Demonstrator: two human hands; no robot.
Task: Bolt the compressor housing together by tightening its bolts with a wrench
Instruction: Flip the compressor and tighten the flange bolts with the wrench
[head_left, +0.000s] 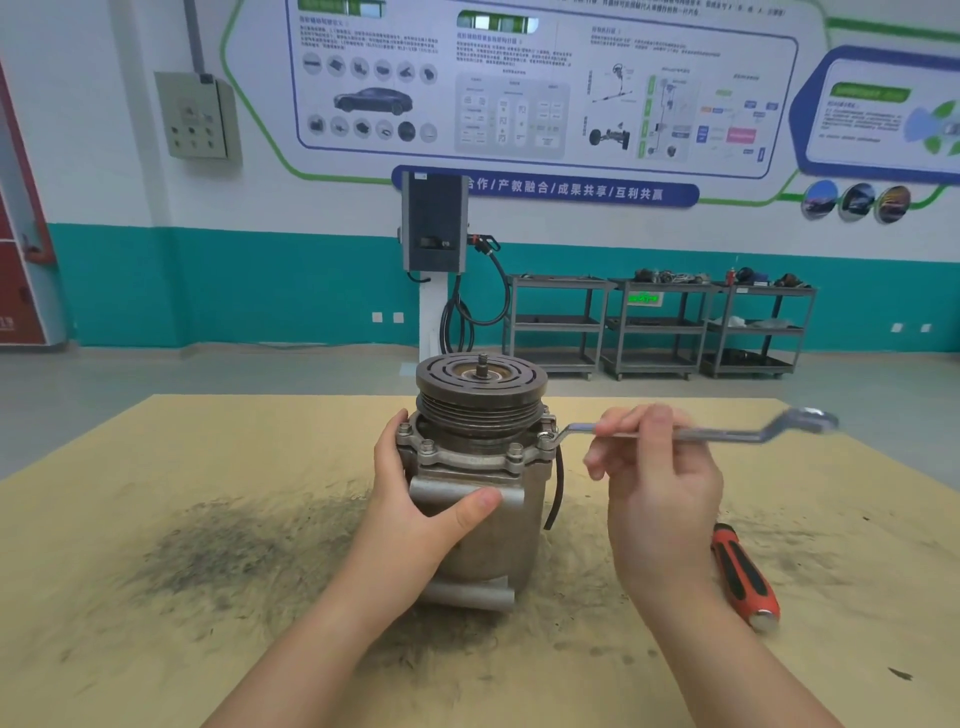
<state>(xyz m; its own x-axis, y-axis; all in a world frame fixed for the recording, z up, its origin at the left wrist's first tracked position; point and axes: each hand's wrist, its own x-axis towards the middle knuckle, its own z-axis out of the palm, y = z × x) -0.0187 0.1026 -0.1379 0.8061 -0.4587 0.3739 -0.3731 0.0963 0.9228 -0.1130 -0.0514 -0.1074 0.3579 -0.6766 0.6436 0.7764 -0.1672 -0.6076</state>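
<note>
You have one compressor (475, 467) on the table (156, 597), with four bolts (427, 446) showing on its flange. One wrench (696, 432) sits right of the compressor, one red-handled screwdriver (744, 577) lies further right, and three shelf carts (660, 327) stand behind it.

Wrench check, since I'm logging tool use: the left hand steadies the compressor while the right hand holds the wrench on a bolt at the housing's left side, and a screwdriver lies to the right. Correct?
Not quite. The head view shows the wrench on a bolt at the right side of the compressor. The rest stands: left hand steadying, right hand on the wrench, screwdriver at right.
</note>
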